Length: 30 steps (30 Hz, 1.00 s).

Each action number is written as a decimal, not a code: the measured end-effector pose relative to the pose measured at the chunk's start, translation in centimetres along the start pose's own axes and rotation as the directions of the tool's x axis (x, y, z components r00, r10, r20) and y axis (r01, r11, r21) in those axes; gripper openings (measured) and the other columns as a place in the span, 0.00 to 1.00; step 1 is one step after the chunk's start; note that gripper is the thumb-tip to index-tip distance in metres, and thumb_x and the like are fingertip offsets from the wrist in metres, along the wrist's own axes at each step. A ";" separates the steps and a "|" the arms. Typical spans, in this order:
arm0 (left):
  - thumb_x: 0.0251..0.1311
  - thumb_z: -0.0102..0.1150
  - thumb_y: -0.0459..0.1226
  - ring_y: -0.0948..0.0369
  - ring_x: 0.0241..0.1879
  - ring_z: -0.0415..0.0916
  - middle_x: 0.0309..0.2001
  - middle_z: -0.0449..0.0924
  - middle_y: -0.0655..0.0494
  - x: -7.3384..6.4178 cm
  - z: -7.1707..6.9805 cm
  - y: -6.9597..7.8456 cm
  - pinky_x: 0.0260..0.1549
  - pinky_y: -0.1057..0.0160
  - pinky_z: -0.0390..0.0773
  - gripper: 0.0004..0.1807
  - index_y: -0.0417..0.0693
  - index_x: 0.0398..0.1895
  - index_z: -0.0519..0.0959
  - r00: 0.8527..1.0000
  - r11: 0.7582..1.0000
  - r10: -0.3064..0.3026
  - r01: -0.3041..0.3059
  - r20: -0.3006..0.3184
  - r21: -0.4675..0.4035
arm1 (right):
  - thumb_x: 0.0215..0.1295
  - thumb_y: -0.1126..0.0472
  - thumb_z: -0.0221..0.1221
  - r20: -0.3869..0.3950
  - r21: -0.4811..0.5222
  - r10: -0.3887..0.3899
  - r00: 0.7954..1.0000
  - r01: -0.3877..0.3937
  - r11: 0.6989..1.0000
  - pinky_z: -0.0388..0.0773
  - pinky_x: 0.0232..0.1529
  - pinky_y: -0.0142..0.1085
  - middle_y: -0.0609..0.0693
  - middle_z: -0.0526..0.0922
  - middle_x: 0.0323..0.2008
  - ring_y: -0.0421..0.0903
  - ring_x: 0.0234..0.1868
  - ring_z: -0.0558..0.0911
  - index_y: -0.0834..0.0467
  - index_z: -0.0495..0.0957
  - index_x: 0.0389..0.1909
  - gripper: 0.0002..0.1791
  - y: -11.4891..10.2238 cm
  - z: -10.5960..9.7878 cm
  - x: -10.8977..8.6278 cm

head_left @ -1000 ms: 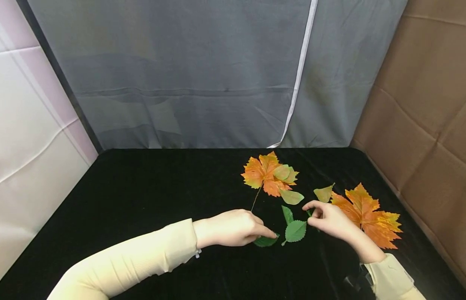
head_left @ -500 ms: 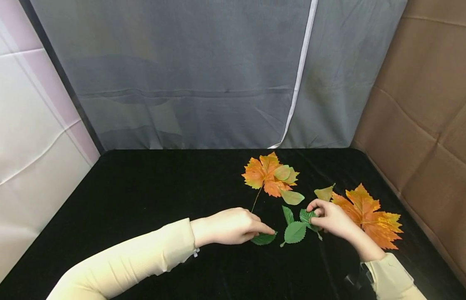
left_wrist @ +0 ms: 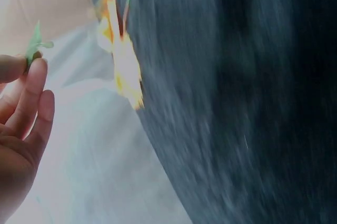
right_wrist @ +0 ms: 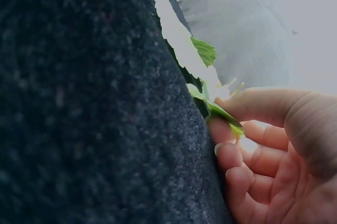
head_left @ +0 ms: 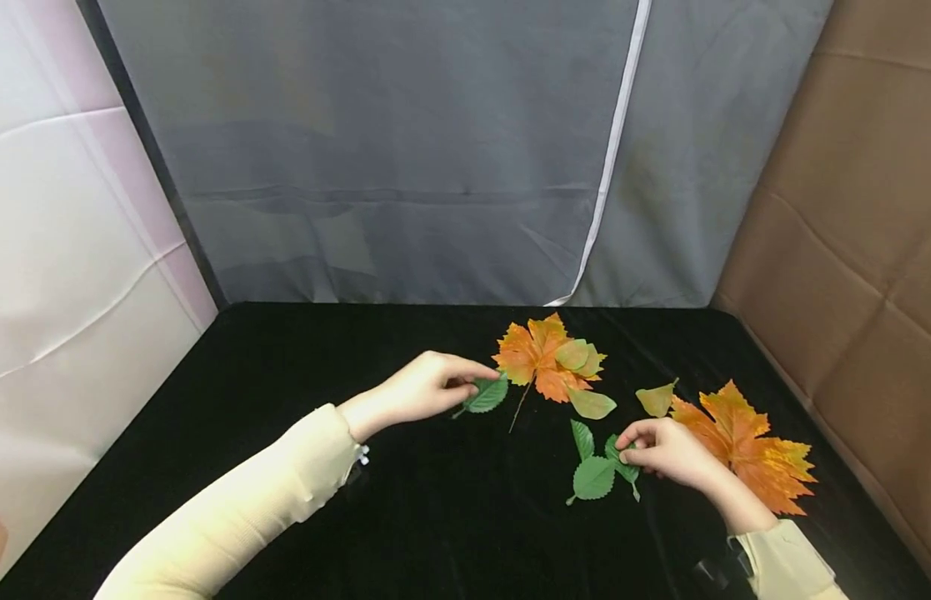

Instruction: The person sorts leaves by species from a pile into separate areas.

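In the head view my left hand (head_left: 420,385) pinches a green leaf (head_left: 486,395), just left of an orange maple leaf (head_left: 516,354). The left wrist view has this green leaf (left_wrist: 35,42) between thumb and fingertips, above the dark cloth. My right hand (head_left: 671,450) pinches another green leaf (head_left: 628,472) near its edge. Beside that one lie a rounded green leaf (head_left: 594,477) and a narrower green leaf (head_left: 582,439). Close up in the right wrist view, thumb and forefinger hold the leaf (right_wrist: 224,114) low over the cloth.
A second orange maple leaf (head_left: 765,454) lies on the right, partly behind the right hand. Yellow-green leaves lie around: one (head_left: 656,400) beside it, another (head_left: 593,405) at the first maple leaf. Black cloth (head_left: 322,350) covers the table; a grey curtain (head_left: 405,150) hangs behind.
My left hand has lifted its green leaf and moved up and left, away from the other green leaves. The right hand has stayed nearly in place, its leaf now showing more.
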State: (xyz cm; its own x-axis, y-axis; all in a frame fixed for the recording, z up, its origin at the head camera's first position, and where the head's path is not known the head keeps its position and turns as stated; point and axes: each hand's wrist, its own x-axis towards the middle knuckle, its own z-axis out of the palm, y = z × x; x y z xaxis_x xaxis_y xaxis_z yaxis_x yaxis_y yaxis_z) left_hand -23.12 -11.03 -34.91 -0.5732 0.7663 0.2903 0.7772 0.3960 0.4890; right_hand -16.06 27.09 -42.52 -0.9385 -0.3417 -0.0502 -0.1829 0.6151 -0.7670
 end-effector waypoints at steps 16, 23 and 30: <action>0.64 0.56 0.31 0.56 0.33 0.73 0.52 0.81 0.45 -6.2 -10.3 -10.9 0.33 0.59 0.71 0.18 0.45 0.56 0.81 0.811 0.851 -0.480 0.523 -0.335 0.046 | 0.56 0.62 0.67 0.009 0.082 0.044 0.999 -0.045 0.996 0.67 0.13 0.31 0.45 0.70 0.17 0.38 0.14 0.67 0.64 0.80 0.42 0.15 0.4 0.1 -0.2; 0.60 0.52 0.29 0.56 0.23 0.65 0.47 0.81 0.40 -9.3 -11.5 -14.5 0.25 0.60 0.65 0.19 0.41 0.54 0.81 0.739 0.776 -0.555 0.625 -0.383 0.082 | 0.56 0.61 0.67 -0.005 0.072 0.053 0.999 -0.053 0.996 0.67 0.13 0.31 0.44 0.70 0.17 0.37 0.14 0.68 0.64 0.80 0.42 0.15 0.7 0.0 -1.1; 0.56 0.50 0.28 0.51 0.32 0.69 0.48 0.81 0.38 -11.5 -11.3 -16.4 0.34 0.55 0.69 0.21 0.37 0.53 0.80 0.730 0.731 -0.630 0.673 -0.265 0.114 | 0.57 0.61 0.66 0.004 0.095 0.043 0.999 -0.043 0.995 0.68 0.13 0.32 0.43 0.70 0.17 0.37 0.15 0.68 0.64 0.80 0.43 0.15 0.5 0.2 -1.4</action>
State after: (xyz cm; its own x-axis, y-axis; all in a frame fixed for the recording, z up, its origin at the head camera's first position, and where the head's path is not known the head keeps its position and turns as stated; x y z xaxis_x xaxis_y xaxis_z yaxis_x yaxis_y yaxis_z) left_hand -32.19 -32.02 -36.95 -0.9769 0.1758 0.1216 0.2124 0.8626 0.4592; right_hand -14.75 27.71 -42.97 -0.9442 -0.3181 -0.0859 -0.1137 0.5592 -0.8212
